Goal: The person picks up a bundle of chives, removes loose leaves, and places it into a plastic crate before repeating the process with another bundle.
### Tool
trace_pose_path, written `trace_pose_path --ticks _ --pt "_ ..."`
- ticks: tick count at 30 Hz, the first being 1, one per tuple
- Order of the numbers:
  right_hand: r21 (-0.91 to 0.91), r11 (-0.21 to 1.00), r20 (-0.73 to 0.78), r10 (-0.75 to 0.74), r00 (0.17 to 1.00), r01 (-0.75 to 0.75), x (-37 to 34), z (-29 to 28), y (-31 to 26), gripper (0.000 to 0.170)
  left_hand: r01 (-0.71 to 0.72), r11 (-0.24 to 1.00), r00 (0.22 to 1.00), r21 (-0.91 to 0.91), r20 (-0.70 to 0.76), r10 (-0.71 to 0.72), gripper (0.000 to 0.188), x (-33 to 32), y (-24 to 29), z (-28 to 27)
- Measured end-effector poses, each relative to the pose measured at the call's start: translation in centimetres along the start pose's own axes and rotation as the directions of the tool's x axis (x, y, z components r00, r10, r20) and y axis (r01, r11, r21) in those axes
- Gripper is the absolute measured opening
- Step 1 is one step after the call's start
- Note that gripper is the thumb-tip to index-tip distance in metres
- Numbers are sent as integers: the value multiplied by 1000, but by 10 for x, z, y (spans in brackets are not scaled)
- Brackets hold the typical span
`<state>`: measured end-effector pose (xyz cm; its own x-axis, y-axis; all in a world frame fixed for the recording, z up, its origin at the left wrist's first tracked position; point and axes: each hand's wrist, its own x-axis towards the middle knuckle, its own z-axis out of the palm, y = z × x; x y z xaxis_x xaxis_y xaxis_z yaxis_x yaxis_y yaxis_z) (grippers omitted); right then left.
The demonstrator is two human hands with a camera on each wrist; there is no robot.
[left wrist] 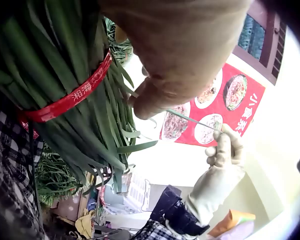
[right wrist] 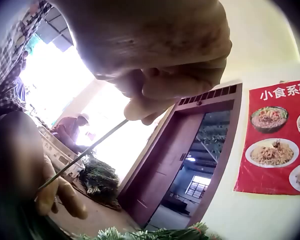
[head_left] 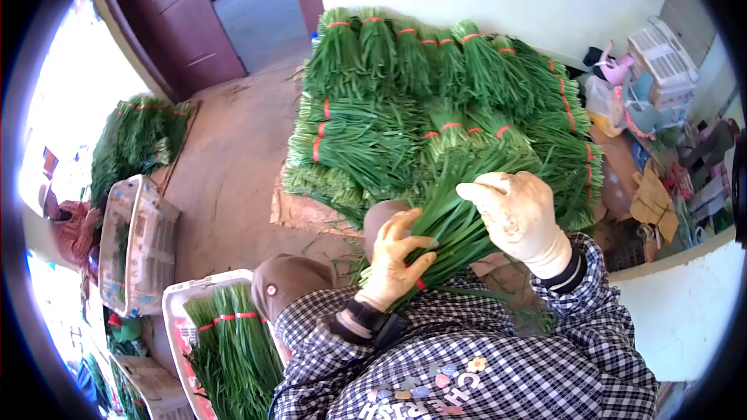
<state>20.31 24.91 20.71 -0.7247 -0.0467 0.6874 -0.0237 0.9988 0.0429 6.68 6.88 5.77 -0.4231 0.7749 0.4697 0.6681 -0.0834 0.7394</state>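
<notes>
A bundle of long green leafy stalks [head_left: 459, 225] lies across the lap, bound with a red band [left wrist: 72, 97] printed with characters. The gloved left hand [head_left: 395, 260] curls round the bundle beside the band. Above and to its right, the gloved right hand [head_left: 521, 218] is raised with fingers curled. One thin green stalk [right wrist: 87, 150] runs from the right hand's fingertips down to the left hand; in the left wrist view the same stalk [left wrist: 190, 119] is stretched between both hands.
Banded green bundles [head_left: 373, 132] are piled high ahead. A white crate [head_left: 176, 319] with bundles stands at the left, another crate [head_left: 161, 241] beyond it. Household items [head_left: 642, 101] crowd the right wall. Another person [right wrist: 70, 131] is at the far left.
</notes>
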Motion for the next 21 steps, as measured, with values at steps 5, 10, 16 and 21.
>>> trace_pose_path --ticks 5,10,16,21 --pt "530 711 108 483 869 -461 -3 5 -21 26 49 977 996 -208 -69 -65 9 -15 -11 9" --pt "378 384 732 433 525 -843 -47 33 -20 36 -27 960 943 -280 -325 -68 12 -20 -39 43" --pt "312 699 787 189 587 -643 -64 92 -26 29 -14 871 930 -491 -326 -168 16 -13 -48 26" --pt "318 690 814 152 560 -650 -50 103 -30 29 -134 966 951 -219 -303 63 23 -16 -43 18"
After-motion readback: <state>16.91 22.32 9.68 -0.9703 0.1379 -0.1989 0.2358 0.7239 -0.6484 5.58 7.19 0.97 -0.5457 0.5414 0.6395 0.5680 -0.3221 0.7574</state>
